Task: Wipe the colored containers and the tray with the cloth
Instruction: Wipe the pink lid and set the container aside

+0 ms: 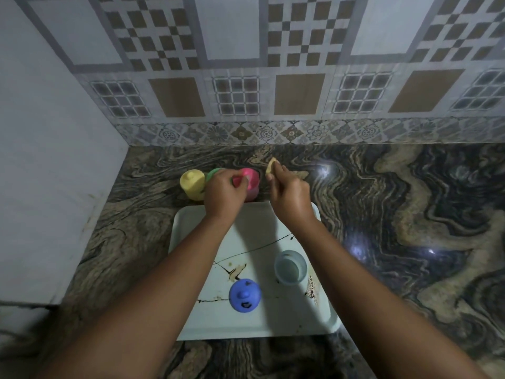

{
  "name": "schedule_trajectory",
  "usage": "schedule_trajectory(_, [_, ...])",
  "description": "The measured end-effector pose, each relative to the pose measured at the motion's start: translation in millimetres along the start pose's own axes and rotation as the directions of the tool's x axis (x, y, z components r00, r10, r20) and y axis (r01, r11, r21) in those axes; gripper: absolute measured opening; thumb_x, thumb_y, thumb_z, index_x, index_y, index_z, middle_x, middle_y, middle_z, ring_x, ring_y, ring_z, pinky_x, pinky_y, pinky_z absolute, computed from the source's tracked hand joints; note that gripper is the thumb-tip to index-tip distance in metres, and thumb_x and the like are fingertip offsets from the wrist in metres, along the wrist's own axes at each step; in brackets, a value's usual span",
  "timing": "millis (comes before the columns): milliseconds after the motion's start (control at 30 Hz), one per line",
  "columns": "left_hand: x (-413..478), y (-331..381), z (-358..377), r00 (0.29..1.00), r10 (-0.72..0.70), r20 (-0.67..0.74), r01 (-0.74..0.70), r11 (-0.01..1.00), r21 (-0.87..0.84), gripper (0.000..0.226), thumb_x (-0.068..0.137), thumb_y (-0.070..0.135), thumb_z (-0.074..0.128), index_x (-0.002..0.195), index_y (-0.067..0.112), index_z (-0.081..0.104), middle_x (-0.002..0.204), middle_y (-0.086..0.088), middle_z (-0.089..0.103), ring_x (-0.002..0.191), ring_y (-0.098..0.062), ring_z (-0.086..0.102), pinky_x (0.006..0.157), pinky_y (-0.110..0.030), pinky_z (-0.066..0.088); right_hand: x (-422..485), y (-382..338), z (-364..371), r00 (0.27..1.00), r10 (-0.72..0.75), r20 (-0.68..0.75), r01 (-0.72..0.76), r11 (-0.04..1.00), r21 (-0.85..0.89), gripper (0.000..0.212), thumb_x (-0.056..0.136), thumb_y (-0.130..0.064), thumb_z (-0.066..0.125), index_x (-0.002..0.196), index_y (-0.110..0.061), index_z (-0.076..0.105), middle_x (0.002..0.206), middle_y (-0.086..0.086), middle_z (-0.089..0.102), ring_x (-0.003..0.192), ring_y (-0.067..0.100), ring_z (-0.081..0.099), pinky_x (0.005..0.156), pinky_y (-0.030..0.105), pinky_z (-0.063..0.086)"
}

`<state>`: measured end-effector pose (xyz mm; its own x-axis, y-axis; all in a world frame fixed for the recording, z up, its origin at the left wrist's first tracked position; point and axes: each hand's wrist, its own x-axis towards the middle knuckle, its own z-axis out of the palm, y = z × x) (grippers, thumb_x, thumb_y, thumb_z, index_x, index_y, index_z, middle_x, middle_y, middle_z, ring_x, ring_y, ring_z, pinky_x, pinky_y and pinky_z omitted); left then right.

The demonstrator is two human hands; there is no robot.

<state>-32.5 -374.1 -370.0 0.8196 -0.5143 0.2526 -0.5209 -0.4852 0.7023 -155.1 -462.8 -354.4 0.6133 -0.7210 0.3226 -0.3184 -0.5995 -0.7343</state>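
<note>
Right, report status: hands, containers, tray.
Left hand gripping pink container. Right hand pinching cloth. Blue container and stains on tray. Nothing blocking.

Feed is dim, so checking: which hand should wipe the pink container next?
Right hand, probably: it pinches the small yellowish cloth just beside the pink plastic container, while the left hand is already gripping that container to steady it.

left hand (222,194) on pink container (251,184), right hand (289,196) — cloth (271,166)
</note>
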Motion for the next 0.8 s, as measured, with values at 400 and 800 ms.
schedule_trajectory(400, [10.8, -7.8, 7.4, 0.997, 0.040, 0.060, -0.047, 0.993, 0.111, 0.015, 0.084, 0.024, 0.068, 0.090, 0.011, 0.073, 0.087, -0.005, 0.070, 0.081, -0.024, 0.065, 0.070, -0.036, 0.053, -4.0, 0.8, -3.2, 1.000, 0.012, 0.002, -0.012, 0.999, 0.036, 0.027, 0.098, -0.006, 0.059, 0.121, 0.008, 0.065, 0.118, 0.026, 0.068, 0.106, 0.040, 0.067, 0.087, 0.031, 0.045])
schedule_trajectory(800, [33.6, 16.1, -0.7, 0.953, 0.030, 0.302, -0.168, 0.881, 0.442, 0.025, 0.089, 0.037, 0.061, 0.107, 0.021, 0.069, 0.109, -0.007, 0.061, 0.094, -0.030, 0.065, 0.072, -0.037, 0.049, -6.3, -2.2, -13.2, 0.994, 0.108, 0.007, -0.108, 0.988, 0.114, 0.034, 0.100, -0.012, 0.059, 0.130, 0.000, 0.063, 0.123, 0.018, 0.070, 0.111, 0.031, 0.067, 0.083, 0.012, 0.040])
